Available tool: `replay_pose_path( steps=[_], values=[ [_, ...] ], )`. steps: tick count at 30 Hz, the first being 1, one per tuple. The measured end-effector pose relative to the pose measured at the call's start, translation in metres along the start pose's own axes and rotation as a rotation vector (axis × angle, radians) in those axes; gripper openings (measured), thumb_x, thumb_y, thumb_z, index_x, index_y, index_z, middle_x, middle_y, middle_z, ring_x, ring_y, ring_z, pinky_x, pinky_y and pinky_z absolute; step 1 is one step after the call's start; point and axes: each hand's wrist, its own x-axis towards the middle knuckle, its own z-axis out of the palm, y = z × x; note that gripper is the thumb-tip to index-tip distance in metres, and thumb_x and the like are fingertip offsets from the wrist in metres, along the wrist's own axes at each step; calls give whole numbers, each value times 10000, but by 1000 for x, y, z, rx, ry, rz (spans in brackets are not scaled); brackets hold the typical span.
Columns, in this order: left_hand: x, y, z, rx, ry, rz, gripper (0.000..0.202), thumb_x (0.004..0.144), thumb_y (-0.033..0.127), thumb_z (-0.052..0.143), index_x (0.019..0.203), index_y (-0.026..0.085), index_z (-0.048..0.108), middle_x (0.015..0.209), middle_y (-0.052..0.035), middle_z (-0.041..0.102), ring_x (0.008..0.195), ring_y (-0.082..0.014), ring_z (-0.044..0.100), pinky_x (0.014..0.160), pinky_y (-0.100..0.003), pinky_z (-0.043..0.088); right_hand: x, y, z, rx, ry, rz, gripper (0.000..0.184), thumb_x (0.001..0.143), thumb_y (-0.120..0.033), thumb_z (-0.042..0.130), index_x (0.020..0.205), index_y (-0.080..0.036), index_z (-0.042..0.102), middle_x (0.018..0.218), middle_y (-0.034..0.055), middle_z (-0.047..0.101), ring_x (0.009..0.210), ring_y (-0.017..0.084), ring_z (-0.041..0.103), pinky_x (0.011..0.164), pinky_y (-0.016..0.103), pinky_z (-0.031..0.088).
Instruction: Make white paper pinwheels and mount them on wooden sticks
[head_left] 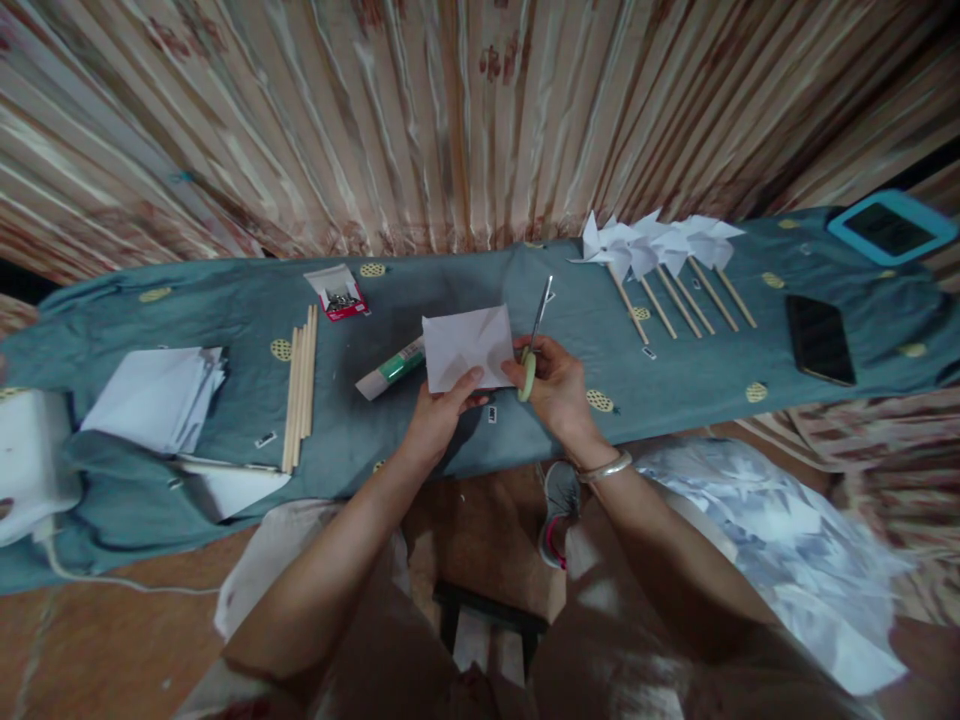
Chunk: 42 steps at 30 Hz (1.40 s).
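A small sheet of white paper (pixel 466 345) is pinched at its lower left edge by my left hand (pixel 442 408), thumb on top. My right hand (pixel 556 388) is closed around the light green handles of a pair of scissors (pixel 529 365), whose blades point up and away from me. The right thumb also meets the paper's lower right corner. Behind the sheet's left edge lies a green and white tube (pixel 391 369) on the cloth. Just how the right fingers sit in the handles is partly hidden.
Left stand wooden sticks (pixel 301 388), an opened red box of small metal pieces (pixel 342 300), a stack of white paper (pixel 154 398) and a white device (pixel 34 465). Right lie several paper pinwheels (pixel 660 245), a black phone (pixel 820 340) and a blue-framed tablet (pixel 892 226). A bag of paper (pixel 772 540) hangs below.
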Motion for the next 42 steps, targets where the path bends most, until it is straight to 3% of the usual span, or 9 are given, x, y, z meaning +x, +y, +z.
replay_pose_path(
  steps=[12,24,29,34,42],
  values=[
    [10,-3,-6,57,141,119,350,574,313,842,842,154,683,854,-38,731,751,-175,655,602,-252,514,-6,2,9,117,-65,107,473,540,-452,810,888,-215,594,665,-53,610,571,108,527,528,239,418],
    [19,9,-13,105,148,225,222,569,261,831,730,188,697,792,-8,741,682,-156,639,553,-227,470,-17,-3,8,74,-230,89,513,575,-585,825,865,-224,605,638,-41,590,560,120,510,519,257,425],
    [24,21,-18,58,222,203,189,564,238,838,691,232,699,760,8,733,722,-187,658,539,-248,455,-29,-6,1,31,-400,143,497,675,-657,740,870,-210,643,651,-11,618,590,133,557,516,251,423],
    [27,29,-21,22,266,226,203,562,234,837,715,242,703,791,14,736,734,-188,665,522,-249,452,-38,-7,-7,-87,-623,160,440,734,-597,733,896,-192,678,633,-26,586,563,104,519,506,232,379],
    [26,27,-20,14,244,202,295,490,289,856,704,194,677,746,4,704,676,-158,647,516,-230,468,-38,-10,-6,-48,-679,286,493,658,-618,779,827,-171,658,602,-40,558,539,84,510,485,207,403]
  ],
)
